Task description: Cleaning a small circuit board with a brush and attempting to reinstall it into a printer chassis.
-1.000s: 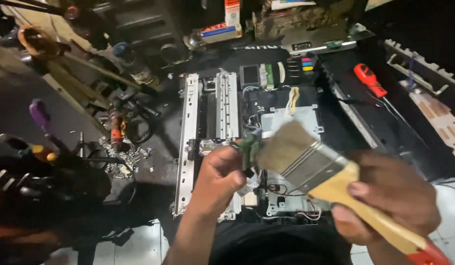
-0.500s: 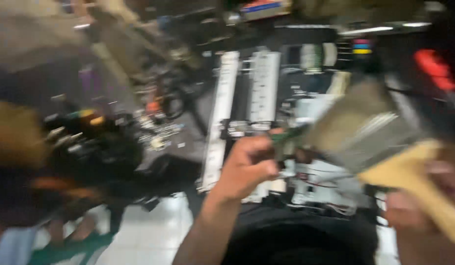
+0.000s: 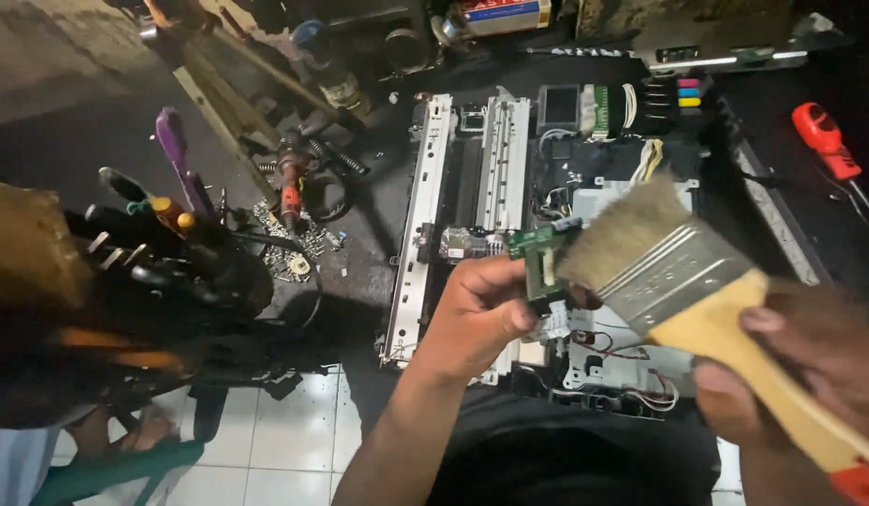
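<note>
The small green circuit board (image 3: 539, 267), pinched in the left hand (image 3: 477, 314), has been brought against the bristles of the paintbrush (image 3: 683, 281) (gripped by the right hand (image 3: 809, 370)), so dusting appears underway.

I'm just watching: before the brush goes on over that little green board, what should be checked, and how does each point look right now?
1. Left hand grips the small green circuit board: ok.
2. Right hand holds the paintbrush firmly by its handle: ok.
3. Bristles meet the board: ok, they look to be touching its right edge.
4. Board held above the opened printer: ok.
5. Board free of dust: cannot tell.
6. Red screwdriver clear of the hands: ok.
</note>
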